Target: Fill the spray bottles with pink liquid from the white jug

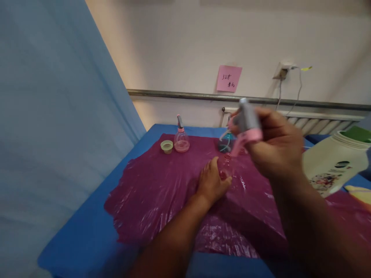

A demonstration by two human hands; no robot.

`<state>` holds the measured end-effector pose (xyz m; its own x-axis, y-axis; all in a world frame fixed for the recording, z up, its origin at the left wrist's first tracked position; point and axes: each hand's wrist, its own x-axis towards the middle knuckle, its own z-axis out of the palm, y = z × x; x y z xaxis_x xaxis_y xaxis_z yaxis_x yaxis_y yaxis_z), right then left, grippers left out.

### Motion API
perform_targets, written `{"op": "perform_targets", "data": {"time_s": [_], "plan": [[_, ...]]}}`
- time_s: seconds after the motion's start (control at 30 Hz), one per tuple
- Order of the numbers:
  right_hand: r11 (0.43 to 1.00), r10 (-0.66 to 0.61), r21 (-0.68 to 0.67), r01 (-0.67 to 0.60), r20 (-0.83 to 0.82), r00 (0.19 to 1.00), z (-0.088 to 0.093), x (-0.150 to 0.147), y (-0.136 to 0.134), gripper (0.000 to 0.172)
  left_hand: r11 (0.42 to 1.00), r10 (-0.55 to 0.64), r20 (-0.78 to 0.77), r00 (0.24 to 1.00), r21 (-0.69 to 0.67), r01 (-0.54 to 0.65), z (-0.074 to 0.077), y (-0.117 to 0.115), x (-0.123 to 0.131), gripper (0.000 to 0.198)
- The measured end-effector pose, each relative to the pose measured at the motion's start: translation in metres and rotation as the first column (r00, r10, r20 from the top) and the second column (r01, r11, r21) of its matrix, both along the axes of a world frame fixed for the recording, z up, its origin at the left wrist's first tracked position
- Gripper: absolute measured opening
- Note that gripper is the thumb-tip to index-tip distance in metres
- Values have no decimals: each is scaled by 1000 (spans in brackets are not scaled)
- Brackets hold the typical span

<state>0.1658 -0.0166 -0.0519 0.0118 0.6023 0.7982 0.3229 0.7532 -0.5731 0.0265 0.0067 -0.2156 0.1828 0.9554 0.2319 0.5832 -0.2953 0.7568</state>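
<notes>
My left hand is wrapped round a clear bottle whose neck has no cap, standing on the purple plastic sheet. Raised above and to the right of it, my right hand grips a grey and pink spray head, blurred by motion. The pink lower part of the spray head is close to the bottle's mouth; whether they touch I cannot tell. A second spray bottle, with its head on and pinkish liquid inside, stands to the left. Behind my right hand a teal bottle is partly hidden.
Beside the left spray bottle sits a small greenish cup. A large cream jug with a green top stands at the right, near a yellow item. A blue curtain hangs at the left. A metal rail runs along the wall.
</notes>
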Motion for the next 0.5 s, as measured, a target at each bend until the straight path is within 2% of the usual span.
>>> {"op": "perform_targets", "data": {"time_s": [0.07,0.17,0.3,0.5], "plan": [[999,-2,39,10,-215,977,-3,24,1,26,1000,3,-17,1000,-23,-4,2,-2,0,84],[998,-27,37,43,-356,934,-10,44,6,21,999,0,-28,1000,-40,-2,4,-3,-1,86],[997,-56,-79,25,-424,904,-22,43,13,24,998,20,-32,999,-66,-22,6,-2,-1,87],[966,-26,-243,-85,-422,906,-43,25,28,45,999,1,-9,1000,-47,-2,4,-3,-2,87]]}}
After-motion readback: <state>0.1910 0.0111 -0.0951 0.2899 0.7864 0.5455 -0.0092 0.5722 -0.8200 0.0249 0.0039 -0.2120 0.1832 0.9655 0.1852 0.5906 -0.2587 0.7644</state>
